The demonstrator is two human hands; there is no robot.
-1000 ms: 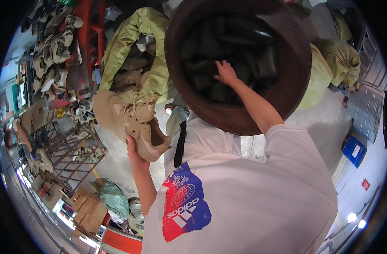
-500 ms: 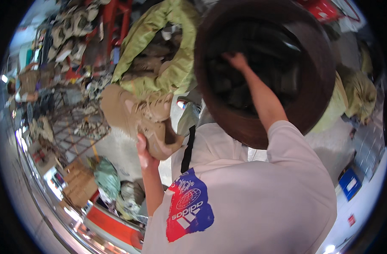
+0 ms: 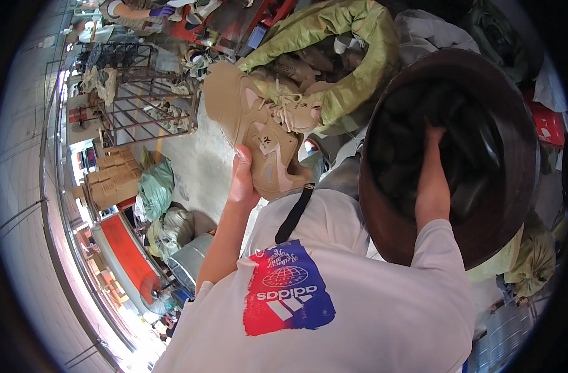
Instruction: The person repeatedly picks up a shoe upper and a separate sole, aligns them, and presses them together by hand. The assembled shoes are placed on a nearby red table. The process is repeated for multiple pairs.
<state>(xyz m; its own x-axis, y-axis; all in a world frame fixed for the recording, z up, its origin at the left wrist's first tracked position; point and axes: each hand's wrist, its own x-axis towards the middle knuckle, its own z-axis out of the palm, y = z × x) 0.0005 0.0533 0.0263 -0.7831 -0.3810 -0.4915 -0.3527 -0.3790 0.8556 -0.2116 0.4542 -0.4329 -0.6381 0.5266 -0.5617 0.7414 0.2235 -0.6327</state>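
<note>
Your left hand [image 3: 243, 183] grips a tan lace-up suede boot [image 3: 256, 133], held up before the green woven sack [image 3: 334, 62]. Your right hand [image 3: 434, 133] reaches deep into the dark round barrel [image 3: 383, 205]; its grasp can't be told, probably fishing for an insert. Next, feel out one piece and lift it clear.

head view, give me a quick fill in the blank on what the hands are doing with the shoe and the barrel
1. The left hand holds a tan ____.
2. The right hand reaches into a dark round ____.
3. Behind the shoe, more tan shoes fill a ____ sack.

Missing words: shoe; barrel; green
</note>
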